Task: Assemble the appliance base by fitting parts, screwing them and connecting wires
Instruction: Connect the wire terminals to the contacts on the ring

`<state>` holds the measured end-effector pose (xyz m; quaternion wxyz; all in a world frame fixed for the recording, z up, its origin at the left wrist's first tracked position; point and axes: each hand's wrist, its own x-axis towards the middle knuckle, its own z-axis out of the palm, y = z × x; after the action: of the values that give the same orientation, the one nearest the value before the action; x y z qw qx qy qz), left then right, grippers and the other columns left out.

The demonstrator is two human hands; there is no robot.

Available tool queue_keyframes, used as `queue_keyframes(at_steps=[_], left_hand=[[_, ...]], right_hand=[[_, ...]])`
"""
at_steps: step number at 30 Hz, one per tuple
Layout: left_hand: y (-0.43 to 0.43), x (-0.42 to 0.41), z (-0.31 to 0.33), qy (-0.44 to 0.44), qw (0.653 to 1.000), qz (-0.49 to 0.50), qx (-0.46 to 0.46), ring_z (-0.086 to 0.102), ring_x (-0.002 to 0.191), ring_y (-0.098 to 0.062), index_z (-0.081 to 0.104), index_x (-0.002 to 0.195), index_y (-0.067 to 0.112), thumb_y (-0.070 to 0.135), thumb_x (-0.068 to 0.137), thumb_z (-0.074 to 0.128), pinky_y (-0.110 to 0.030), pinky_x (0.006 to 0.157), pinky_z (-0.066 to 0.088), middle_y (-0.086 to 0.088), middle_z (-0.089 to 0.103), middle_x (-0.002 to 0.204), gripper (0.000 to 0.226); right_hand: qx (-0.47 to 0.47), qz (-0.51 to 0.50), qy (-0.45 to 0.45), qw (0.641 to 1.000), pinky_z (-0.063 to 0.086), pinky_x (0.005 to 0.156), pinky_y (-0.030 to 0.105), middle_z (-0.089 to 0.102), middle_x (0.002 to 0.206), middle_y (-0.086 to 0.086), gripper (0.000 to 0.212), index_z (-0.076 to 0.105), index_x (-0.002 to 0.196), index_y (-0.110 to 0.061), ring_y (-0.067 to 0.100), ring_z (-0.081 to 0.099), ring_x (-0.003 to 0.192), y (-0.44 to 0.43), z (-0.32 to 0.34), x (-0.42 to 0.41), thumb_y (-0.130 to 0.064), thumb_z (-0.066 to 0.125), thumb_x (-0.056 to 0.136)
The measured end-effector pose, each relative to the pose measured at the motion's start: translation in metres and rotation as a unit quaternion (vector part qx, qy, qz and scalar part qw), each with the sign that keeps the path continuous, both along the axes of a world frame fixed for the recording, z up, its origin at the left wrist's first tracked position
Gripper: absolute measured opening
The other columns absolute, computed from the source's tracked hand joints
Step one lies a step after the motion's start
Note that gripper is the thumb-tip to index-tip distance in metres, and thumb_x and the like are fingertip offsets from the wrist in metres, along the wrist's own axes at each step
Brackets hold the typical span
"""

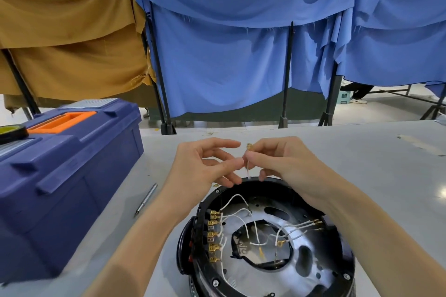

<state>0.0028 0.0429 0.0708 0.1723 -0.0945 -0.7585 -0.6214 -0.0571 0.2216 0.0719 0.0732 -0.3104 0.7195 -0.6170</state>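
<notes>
Watching through the head camera, I take the appliance base [213, 195] as my landmark: it sits open side up on the grey table [362, 164], nearest the viewer.

Both hands are raised just above the base's far rim. The right hand [284, 164] pinches a thin white wire [248, 171] between thumb and fingertips. The wire stands roughly upright, with a brass terminal [249, 146] showing above the pinch. Its lower end hangs toward the far rim.

The left hand [202, 166] faces it from the base's left side. Its index finger points straight toward the terminal and its other fingers are loosely curled. The thumb tip meets the right hand's fingertips at the wire, but I cannot tell whether the left hand actually grips it.

Inside the base, a row of brass connectors [213, 234] lines the left wall. Loose white leads [241, 219] loop across a shiny metal plate [301, 267].

Left of the base, a slim metal tool [146, 199] lies flat on the table. Further left is a blue toolbox [72, 176] with an orange handle. A roll of tape [12, 132] rests on its lid.

Beyond the base, past the table's far edge, blue cloth [229, 55] and brown cloth [72, 43] hang over black stands.
</notes>
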Motion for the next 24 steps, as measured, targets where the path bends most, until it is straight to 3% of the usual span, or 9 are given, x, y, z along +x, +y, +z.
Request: queue_keyframes(at_steps=[7,14,17,19,22,24], left_hand=[[0.002,0.012,-0.003,0.034,0.997,0.019,-0.064,0.068,0.056,-0.015,0.075,0.083,0.017,0.017,0.081,0.076,-0.02,0.053,0.052,-0.002,0.072,0.068,0.003],[-0.005,0.027,-0.012,-0.022,0.998,0.014,-0.051,0.07,0.06,-0.018,0.071,0.084,0.01,0.014,0.084,0.072,-0.02,0.058,0.053,-0.007,0.072,0.065,0.005],[-0.007,0.033,-0.02,-0.04,0.997,0.02,-0.055,0.069,0.06,-0.017,0.072,0.082,0.014,0.017,0.084,0.073,-0.021,0.058,0.053,-0.006,0.071,0.065,0.003],[-0.012,0.035,-0.028,-0.033,0.991,0.071,-0.107,0.067,0.058,-0.012,0.071,0.079,0.024,0.023,0.084,0.073,-0.023,0.058,0.054,0.002,0.07,0.064,0.006],[-0.022,0.041,-0.04,-0.028,0.952,0.19,-0.237,0.06,0.057,-0.002,0.065,0.071,0.031,0.038,0.084,0.071,-0.014,0.054,0.045,0.015,0.066,0.063,0.016],[-0.025,0.044,-0.045,-0.044,0.921,0.246,-0.298,0.056,0.059,-0.002,0.059,0.069,0.03,0.044,0.084,0.068,-0.019,0.053,0.041,0.011,0.062,0.062,0.022]], right_hand=[[0.086,0.143,-0.033,0.985,0.05,0.07,0.028,0.071,0.08,0.018,0.014,0.065,0.092,0.003,0.025,0.068,0.075,0.007,0.008,0.009,-0.009,0.058,0.096],[0.126,0.124,-0.021,0.984,0.053,0.065,0.026,0.07,0.07,0.014,0.009,0.07,0.09,-0.003,0.022,0.067,0.066,0.006,0.012,0.019,-0.011,0.067,0.09],[0.163,0.1,0.004,0.982,0.051,0.055,0.021,0.07,0.068,0.014,0.009,0.07,0.084,-0.004,0.018,0.066,0.059,0.002,0.01,0.026,-0.011,0.069,0.089],[0.187,0.097,0.002,0.978,0.048,0.047,0.019,0.071,0.068,0.014,0.01,0.068,0.083,-0.001,0.017,0.066,0.053,0.001,0.008,0.029,-0.009,0.068,0.09],[0.237,0.085,0.018,0.968,0.052,0.053,0.021,0.071,0.066,0.007,0.01,0.07,0.081,-0.003,0.018,0.067,0.058,0.003,0.004,0.032,-0.007,0.068,0.089],[0.257,0.082,0.017,0.963,0.054,0.056,0.026,0.07,0.064,0.008,0.01,0.071,0.079,-0.002,0.018,0.066,0.057,0.001,-0.001,0.033,-0.005,0.068,0.088]])
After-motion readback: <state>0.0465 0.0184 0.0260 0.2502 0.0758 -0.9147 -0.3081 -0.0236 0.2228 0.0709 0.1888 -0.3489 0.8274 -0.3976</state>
